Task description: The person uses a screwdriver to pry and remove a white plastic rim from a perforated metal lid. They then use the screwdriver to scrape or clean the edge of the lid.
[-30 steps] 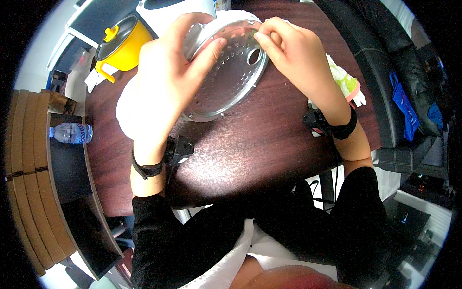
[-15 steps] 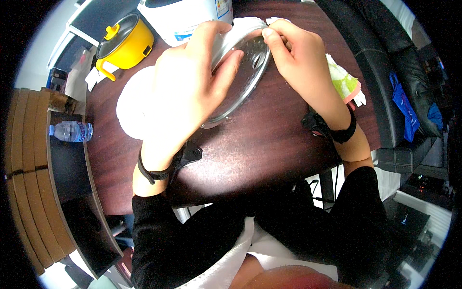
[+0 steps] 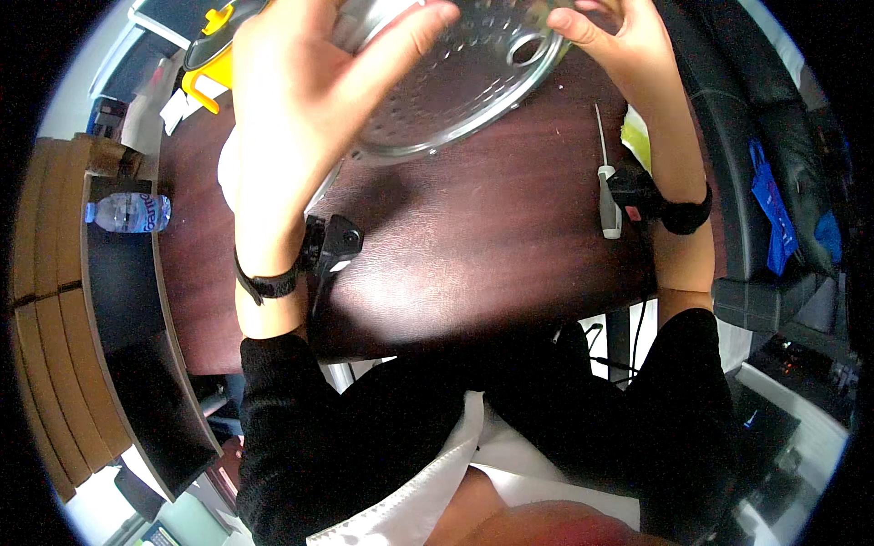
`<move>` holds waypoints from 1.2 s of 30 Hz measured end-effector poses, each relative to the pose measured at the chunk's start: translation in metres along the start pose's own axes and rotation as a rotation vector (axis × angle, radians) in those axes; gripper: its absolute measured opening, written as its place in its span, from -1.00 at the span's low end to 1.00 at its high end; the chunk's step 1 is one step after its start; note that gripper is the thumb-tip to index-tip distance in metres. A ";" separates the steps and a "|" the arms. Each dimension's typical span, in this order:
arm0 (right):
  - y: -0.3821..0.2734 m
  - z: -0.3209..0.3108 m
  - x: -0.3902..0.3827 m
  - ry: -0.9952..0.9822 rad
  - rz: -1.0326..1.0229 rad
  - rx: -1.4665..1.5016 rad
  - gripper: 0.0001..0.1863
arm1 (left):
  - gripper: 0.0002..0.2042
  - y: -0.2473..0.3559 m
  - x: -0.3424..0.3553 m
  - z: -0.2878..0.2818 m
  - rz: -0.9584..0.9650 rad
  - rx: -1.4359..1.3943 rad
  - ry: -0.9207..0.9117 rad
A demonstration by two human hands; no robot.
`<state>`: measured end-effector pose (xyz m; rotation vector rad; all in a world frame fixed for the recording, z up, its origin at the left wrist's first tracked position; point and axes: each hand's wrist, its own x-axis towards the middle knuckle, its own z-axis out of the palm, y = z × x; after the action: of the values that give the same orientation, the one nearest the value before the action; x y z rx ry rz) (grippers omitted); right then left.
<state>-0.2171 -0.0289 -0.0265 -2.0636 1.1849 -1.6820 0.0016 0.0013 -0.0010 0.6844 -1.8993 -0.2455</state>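
A clear round tray [image 3: 428, 114] with a rounded rim and rows of small dots hangs tilted above the far part of the table. Near its right edge it has an oval ring. My left hand [image 3: 305, 100] is closed round its left side, thumb stretched over it, other fingers cut off or hidden. At the right rim, the thumb and bent fingers of my right hand [image 3: 619, 36] hold the edge. A white round thing [image 3: 226, 173] shows partly behind my left wrist. Beside my right wrist a screwdriver [image 3: 609, 196] with a grey handle lies on the table.
A yellow pot [image 3: 215, 73] with a dark lid stands at the far left. A water bottle [image 3: 133, 212] lies beyond the left edge, near brown boxes [image 3: 64, 300]. A green and white cloth [image 3: 635, 138] is partly behind my right forearm. A black sofa [image 3: 746, 200] borders the right.
The tray and both hands have moved up in the picture and the tray shows larger. My hands are farther apart. The screwdriver has come into sight beside my right wrist.
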 end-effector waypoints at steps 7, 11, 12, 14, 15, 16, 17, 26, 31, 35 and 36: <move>0.005 -0.032 0.013 -0.105 0.250 0.483 -0.79 | -0.50 0.019 0.012 -0.004 -0.429 0.119 -0.084; -0.008 -0.050 0.020 0.056 0.242 0.262 -0.79 | -0.54 -0.032 -0.028 0.000 -0.453 0.590 -0.499; -0.010 -0.054 0.020 0.078 0.193 0.307 -0.79 | -0.53 -0.007 -0.031 0.011 -0.458 0.704 -0.594; -0.005 -0.053 0.022 0.171 0.120 0.395 -0.78 | -0.56 -0.014 -0.060 0.026 -0.512 0.464 -0.769; -0.006 -0.053 0.022 0.175 0.117 0.390 -0.78 | -0.58 -0.029 -0.084 0.033 -0.383 0.392 -0.786; -0.007 -0.052 0.023 0.175 0.115 0.391 -0.78 | -0.60 -0.039 -0.102 0.037 -0.261 0.324 -0.799; -0.008 -0.055 0.022 0.183 0.115 0.379 -0.78 | -0.59 -0.035 -0.105 0.042 -0.308 0.300 -0.849; -0.014 -0.059 0.020 0.186 0.109 0.365 -0.79 | -0.64 -0.023 -0.076 0.008 -0.447 0.283 -1.058; -0.021 -0.057 0.017 0.164 0.295 0.385 -0.78 | -0.57 -0.028 -0.050 -0.004 -0.471 0.284 -0.618; 0.016 -0.027 0.012 0.073 0.261 0.692 -0.79 | -0.55 -0.054 -0.056 -0.005 -0.507 0.134 -0.162; 0.019 -0.022 0.008 0.047 0.353 0.680 -0.81 | -0.58 -0.055 -0.057 -0.005 -0.500 0.207 -0.103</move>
<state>-0.2447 -0.0397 -0.0258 -1.3286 0.7695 -1.6541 0.0410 -0.0106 -0.0684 1.3081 -1.8398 -0.4082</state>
